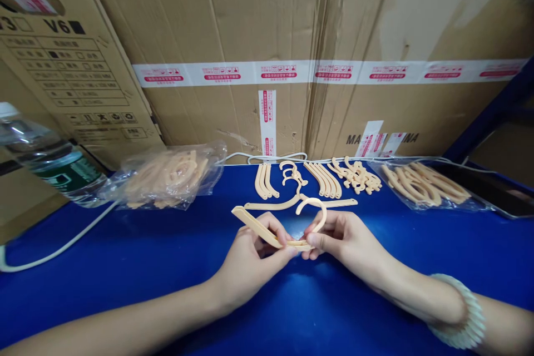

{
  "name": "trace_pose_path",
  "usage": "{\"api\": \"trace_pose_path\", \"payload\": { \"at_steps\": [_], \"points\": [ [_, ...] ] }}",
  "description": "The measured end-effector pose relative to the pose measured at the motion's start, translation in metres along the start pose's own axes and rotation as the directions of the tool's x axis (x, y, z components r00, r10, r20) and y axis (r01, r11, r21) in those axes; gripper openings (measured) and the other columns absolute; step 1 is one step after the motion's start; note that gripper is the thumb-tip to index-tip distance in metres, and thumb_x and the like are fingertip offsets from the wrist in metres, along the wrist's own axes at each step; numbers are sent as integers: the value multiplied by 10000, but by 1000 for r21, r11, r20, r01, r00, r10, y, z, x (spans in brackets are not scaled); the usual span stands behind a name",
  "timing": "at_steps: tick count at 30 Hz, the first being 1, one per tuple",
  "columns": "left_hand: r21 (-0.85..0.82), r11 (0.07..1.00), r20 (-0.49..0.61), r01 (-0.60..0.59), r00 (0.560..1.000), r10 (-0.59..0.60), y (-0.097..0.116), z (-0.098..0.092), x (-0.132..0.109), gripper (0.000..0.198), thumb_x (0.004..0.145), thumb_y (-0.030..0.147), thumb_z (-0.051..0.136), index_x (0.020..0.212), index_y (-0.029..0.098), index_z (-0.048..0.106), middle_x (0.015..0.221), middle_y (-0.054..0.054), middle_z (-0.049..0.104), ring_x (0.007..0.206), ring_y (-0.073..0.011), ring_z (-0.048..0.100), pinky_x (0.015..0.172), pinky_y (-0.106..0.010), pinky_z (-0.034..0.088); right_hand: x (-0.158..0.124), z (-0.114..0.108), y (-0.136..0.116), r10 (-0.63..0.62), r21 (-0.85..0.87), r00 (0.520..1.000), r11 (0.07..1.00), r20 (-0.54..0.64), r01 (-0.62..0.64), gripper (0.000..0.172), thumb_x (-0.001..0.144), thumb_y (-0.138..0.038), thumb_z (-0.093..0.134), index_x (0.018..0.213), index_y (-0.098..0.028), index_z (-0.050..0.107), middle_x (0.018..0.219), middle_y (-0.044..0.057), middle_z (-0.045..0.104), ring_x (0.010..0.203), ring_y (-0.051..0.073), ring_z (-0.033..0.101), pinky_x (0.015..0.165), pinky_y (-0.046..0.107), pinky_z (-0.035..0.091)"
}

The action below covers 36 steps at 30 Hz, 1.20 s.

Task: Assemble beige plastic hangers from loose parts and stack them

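Note:
Above the blue table, my left hand (254, 256) pinches a beige hanger arm (256, 226), which slants up to the left. My right hand (340, 236) grips a beige hanger hook (320, 211) by its lower end, with its curve standing upward. The two pieces meet between my fingertips; how they join there is hidden by the fingers. Just behind my hands lies a hanger (271, 206) with both arms spread. Further back are a few loose arms (265, 181), some hooks (288, 171), more arms (324, 180) and a pile of small hook pieces (356, 175).
A plastic bag of beige parts (167, 178) lies left, another bag (425, 182) right. A water bottle (54, 161) leans at the far left near a white cable (62, 242). Cardboard boxes (233, 22) wall off the back. A dark flat device (488, 192) lies far right.

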State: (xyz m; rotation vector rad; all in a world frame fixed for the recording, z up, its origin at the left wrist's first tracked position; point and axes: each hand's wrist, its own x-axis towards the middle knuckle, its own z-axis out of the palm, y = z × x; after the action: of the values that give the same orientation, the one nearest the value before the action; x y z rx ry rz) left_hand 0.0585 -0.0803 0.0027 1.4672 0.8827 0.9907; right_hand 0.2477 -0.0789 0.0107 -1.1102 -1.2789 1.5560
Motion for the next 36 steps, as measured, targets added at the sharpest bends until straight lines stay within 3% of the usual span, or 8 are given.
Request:
{"api": "trace_pose_path", "payload": {
  "at_steps": [7,12,18,24,28,31,33,36],
  "points": [
    [-164,985,0,48,999,-49,-2,0,3,293,692,232,770,738,199,482,701,46,598,697,-157,686,686,-281,541,-1,2,1,-43,-56,999,998,-26,41,261,604,-329,847,683,-179,648,603,31,713,577,161,667,566,265,516],
    [-125,991,-40,52,998,-57,-2,0,4,289,682,197,768,794,198,501,745,33,611,732,-140,651,700,-263,535,-3,2,3,-150,-160,987,977,-62,139,190,652,-332,800,640,-194,670,663,14,679,629,151,613,627,280,495],
    [-81,993,54,81,996,-76,-2,2,3,258,729,214,742,861,195,522,836,10,632,791,-141,652,719,-254,531,-4,2,6,-236,-283,969,937,-75,206,206,649,-395,819,632,-206,738,700,13,579,673,147,564,618,266,489],
    [-113,987,34,110,994,-107,0,5,3,314,711,224,776,790,191,474,785,28,633,726,-125,657,690,-244,526,-4,7,10,-175,-181,984,969,-29,167,292,645,-452,828,659,-175,737,679,-20,540,449,52,476,393,196,440],
    [-185,974,-2,131,991,-133,1,4,6,337,697,192,774,799,189,453,768,44,643,691,-108,667,703,-243,527,-1,3,5,-245,-156,969,958,-14,240,287,682,-423,811,812,-175,752,758,6,606,471,66,542,394,190,468],
    [-204,972,-63,119,989,-135,2,3,8,362,683,156,767,813,198,431,730,59,648,641,-92,650,676,-231,516,11,-18,-10,-426,-262,900,882,-91,391,304,783,-411,727,1003,-201,733,773,21,653,487,88,554,428,221,481],
    [-217,969,-75,122,987,-141,4,2,8,368,681,143,760,819,200,425,724,58,656,629,-89,647,672,-230,513,23,-40,-20,-538,-462,836,772,-109,436,259,835,-370,674,1034,-215,730,797,40,685,591,134,606,522,267,521],
    [-232,962,-78,142,983,-164,7,2,10,375,667,130,760,823,197,426,722,56,660,619,-88,647,668,-230,514,45,-73,-26,-584,-757,809,496,72,426,152,827,-271,669,928,-209,765,938,93,704,883,237,648,751,384,541]
  ]
}}
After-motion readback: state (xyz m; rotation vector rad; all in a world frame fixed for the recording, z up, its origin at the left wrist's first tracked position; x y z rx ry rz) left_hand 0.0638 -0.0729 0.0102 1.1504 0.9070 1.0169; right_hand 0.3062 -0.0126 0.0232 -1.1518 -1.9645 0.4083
